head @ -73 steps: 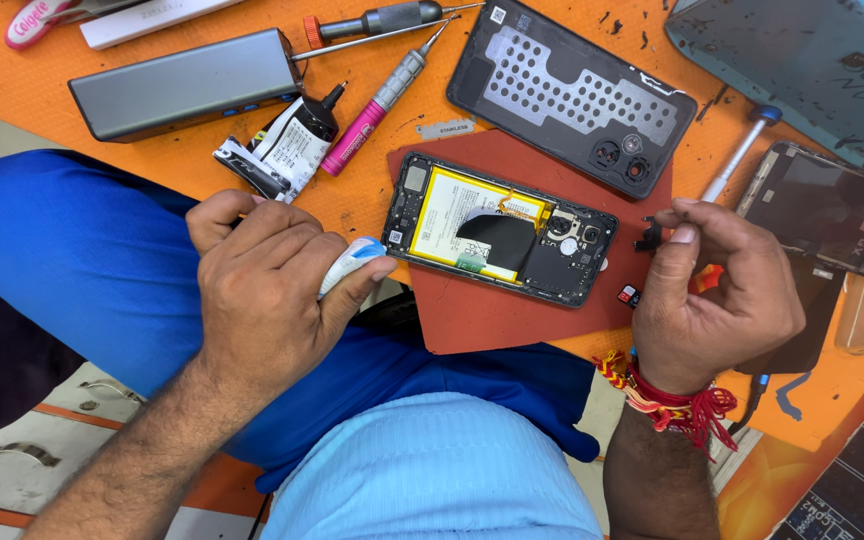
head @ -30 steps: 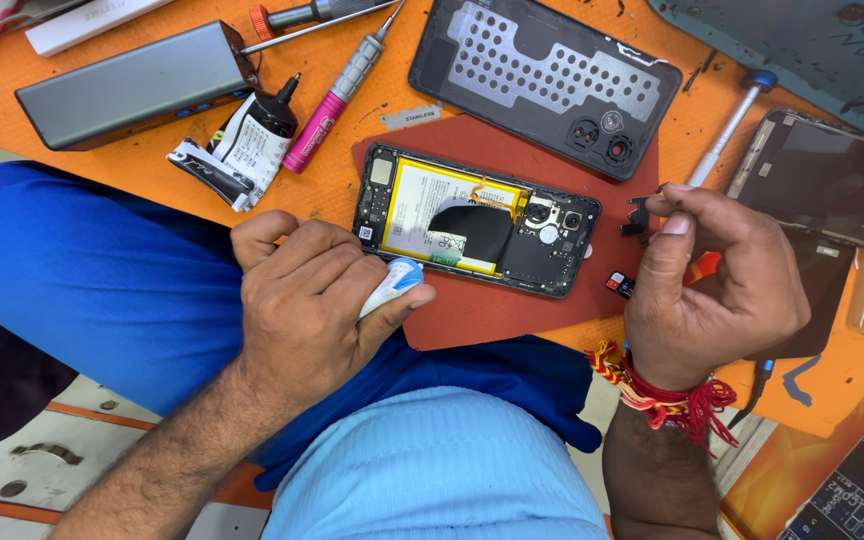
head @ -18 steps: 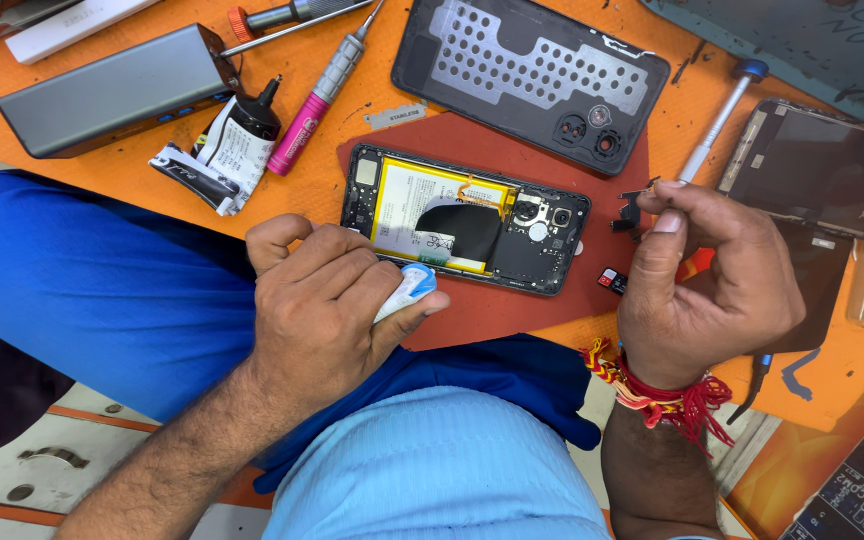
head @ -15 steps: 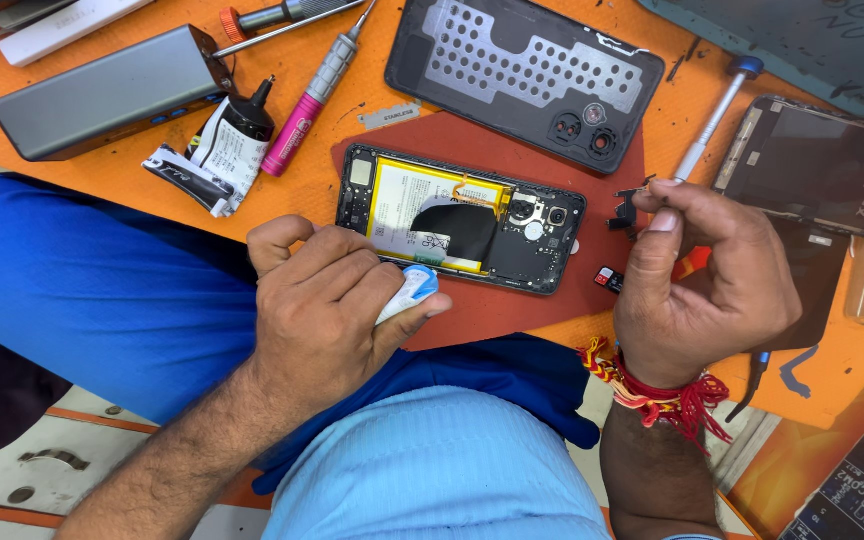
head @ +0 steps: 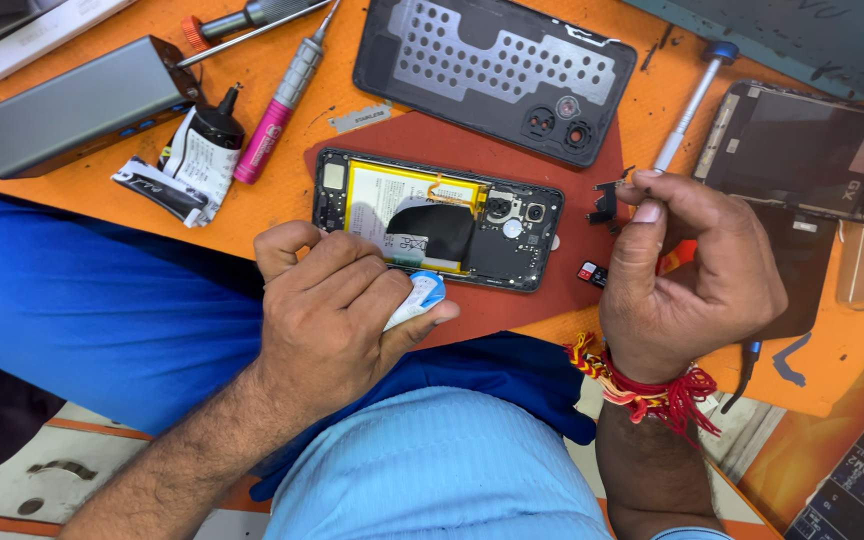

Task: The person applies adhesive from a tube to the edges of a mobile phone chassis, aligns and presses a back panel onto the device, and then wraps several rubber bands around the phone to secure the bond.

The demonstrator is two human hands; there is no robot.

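Head view: an opened black smartphone with its back removed, showing a yellow-edged battery and dark circuit boards (head: 439,219), lies flat on a dark red rectangular mat (head: 512,300) near the front edge of an orange worktable (head: 282,190). The left hand (head: 337,320) rests at the phone's near long edge, fingers curled closed around a small white-and-blue plastic tool (head: 415,300) whose rounded tip sticks out between thumb and forefinger, just beside the phone's frame. The right hand (head: 692,275) hovers off the phone's camera end, thumb and forefinger pinched together on a tiny black part (head: 607,203); what kind of part it is cannot be told. A small red-and-black chip (head: 589,271) lies on the mat below that pinch.

Beyond the phone, a black plastic back cover with a perforated metal plate inside (head: 497,70) lies on the table, overlapping the mat's far edge. To its left lie a pink-handled precision screwdriver (head: 282,100), a crumpled white tube with a black nozzle (head: 187,160), and a grey rectangular power bank (head: 67,105). To the right sit a silver screwdriver with a blue cap (head: 690,105) and a black phone display panel (head: 802,150). A red-and-yellow thread band (head: 652,385) circles the right wrist.
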